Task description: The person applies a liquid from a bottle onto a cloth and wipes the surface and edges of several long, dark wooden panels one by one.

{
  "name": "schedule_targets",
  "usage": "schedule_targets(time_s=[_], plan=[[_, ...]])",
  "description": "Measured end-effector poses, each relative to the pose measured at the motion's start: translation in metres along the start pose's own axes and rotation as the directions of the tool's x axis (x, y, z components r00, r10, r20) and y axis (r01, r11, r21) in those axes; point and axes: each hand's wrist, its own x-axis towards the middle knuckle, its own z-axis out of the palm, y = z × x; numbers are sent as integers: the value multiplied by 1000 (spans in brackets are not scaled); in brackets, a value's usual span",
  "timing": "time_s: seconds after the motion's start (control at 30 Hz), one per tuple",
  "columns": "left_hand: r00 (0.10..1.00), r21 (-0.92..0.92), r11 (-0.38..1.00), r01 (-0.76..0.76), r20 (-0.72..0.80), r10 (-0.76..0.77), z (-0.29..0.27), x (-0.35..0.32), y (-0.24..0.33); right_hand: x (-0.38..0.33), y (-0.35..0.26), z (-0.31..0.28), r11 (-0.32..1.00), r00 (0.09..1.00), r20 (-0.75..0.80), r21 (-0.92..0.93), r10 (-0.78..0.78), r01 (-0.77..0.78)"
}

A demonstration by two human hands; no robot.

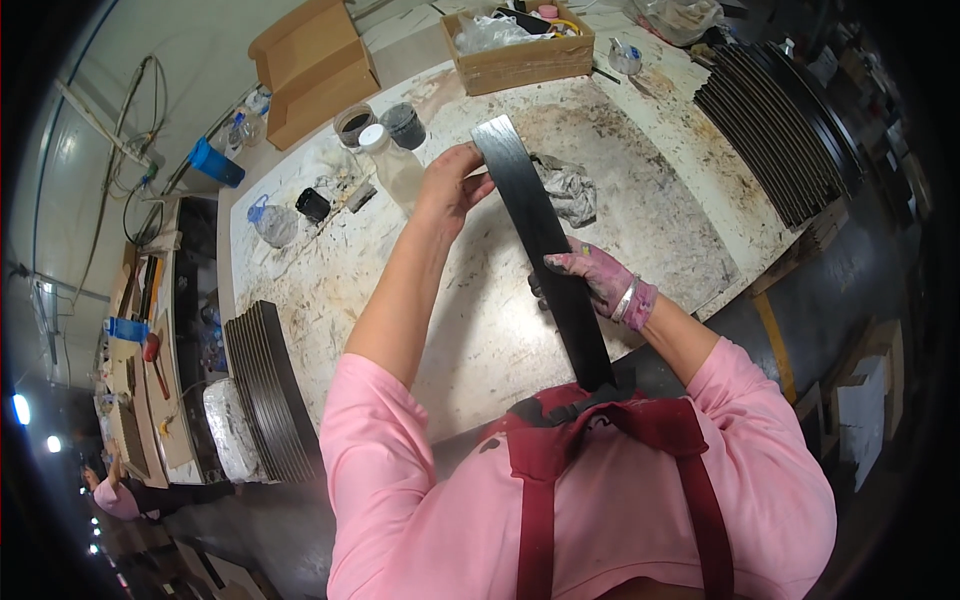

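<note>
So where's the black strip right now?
Head view, centre: the black strip is mostly over the white table, left hand at its far end, gloved right hand gripping its nearer half.

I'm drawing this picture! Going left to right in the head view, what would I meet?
Blue container, small black cup, white-capped bottle, long black strip, far-right stack of dark strips.

left hand (452, 187) curled, ahead of right hand (602, 279)

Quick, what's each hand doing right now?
Left hand: curled at the black board's far end; can't tell if it's gripping.
Right hand: gloved, closed around the board, holding it.
</note>
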Motion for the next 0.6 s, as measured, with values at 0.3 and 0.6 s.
schedule_targets(time_s=[0.3,0.6], plan=[[1000,13,1000,-7,3,7,-4,-4,-5,1,6,-2,1000,1000,-13,12,-12,12],[999,2,999,-39,27,39,0,-7,-6,1,7,-3,999,999,-13,11,-34,34]])
